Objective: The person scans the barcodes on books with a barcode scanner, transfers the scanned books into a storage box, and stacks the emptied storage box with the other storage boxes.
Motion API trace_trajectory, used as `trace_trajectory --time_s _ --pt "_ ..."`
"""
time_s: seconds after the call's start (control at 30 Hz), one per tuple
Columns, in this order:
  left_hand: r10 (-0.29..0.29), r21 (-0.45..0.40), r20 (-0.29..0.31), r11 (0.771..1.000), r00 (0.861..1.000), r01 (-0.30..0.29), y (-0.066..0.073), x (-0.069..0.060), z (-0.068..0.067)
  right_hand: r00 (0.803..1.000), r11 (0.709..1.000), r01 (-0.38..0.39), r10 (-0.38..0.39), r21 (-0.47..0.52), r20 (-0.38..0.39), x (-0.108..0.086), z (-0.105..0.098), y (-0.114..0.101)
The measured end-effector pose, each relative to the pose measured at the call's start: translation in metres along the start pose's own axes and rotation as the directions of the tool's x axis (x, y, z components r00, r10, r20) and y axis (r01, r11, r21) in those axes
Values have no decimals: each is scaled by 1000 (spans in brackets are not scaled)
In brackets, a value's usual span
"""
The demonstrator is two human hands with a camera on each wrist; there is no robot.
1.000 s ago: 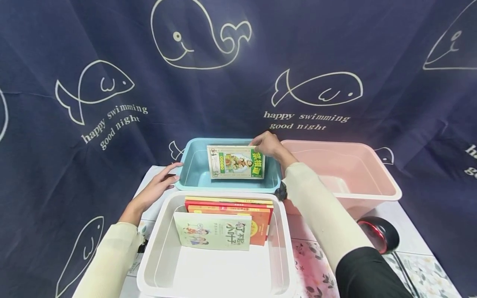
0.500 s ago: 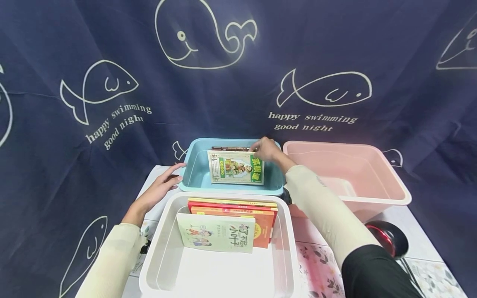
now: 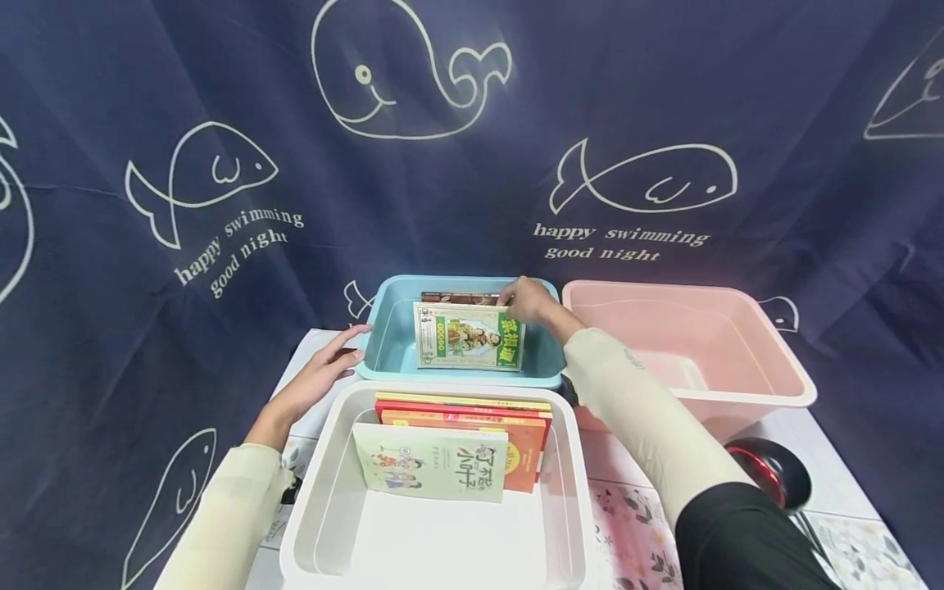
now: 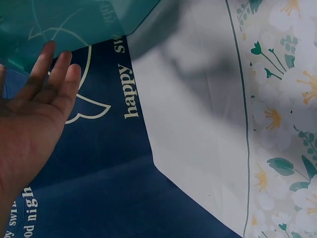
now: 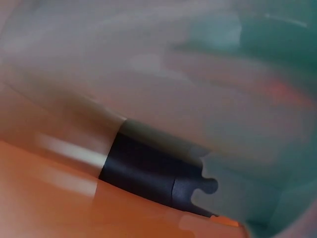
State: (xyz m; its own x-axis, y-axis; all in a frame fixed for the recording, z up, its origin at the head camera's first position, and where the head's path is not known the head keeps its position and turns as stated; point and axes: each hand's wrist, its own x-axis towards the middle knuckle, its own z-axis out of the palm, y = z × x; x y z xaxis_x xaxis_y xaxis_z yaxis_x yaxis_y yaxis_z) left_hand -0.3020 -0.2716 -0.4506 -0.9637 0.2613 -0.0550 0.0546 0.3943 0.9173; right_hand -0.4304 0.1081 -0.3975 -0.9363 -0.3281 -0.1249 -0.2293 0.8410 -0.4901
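In the head view, my right hand (image 3: 529, 300) reaches into the light blue bin (image 3: 394, 344) and pinches the upper right edge of a cream picture book (image 3: 469, 336) with green lettering. That book stands near the bin's front wall, slightly tilted. Behind it shows the top of a dark brown book (image 3: 459, 298). My left hand (image 3: 317, 373) rests its fingertips at the bin's left rim, fingers fairly straight and holding nothing; the left wrist view shows this hand (image 4: 37, 109) beside the bluish bin wall (image 4: 94, 25). The right wrist view is blurred and largely blocked.
A white bin (image 3: 324, 508) in front holds several books, a pale green one (image 3: 431, 463) foremost. The pink bin (image 3: 693, 328) stands to the right, with a black-and-red round device (image 3: 770, 471) near it. A dark blue curtain (image 3: 472, 213) hangs behind.
The cream book has come forward and lower in the blue bin with my right hand, exposing the dark brown book behind it. My left hand stays at the rim; the view has shifted slightly.
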Motion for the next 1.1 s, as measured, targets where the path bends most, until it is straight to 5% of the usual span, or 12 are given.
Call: trace_trajectory --time_s 0.33,0.67,1.1 --pt "-11 -1 2 1000 1000 11 0 -2 2 1000 1000 -22 22 -1 -13 -2 1 0" --pt "9 -16 1 1000 1000 -9 -2 -1 1 990 998 -55 55 5 -129 1 4 0" --pt "-7 -9 -2 1000 1000 7 0 -2 1 989 999 -34 29 -33 -142 -2 3 -2"
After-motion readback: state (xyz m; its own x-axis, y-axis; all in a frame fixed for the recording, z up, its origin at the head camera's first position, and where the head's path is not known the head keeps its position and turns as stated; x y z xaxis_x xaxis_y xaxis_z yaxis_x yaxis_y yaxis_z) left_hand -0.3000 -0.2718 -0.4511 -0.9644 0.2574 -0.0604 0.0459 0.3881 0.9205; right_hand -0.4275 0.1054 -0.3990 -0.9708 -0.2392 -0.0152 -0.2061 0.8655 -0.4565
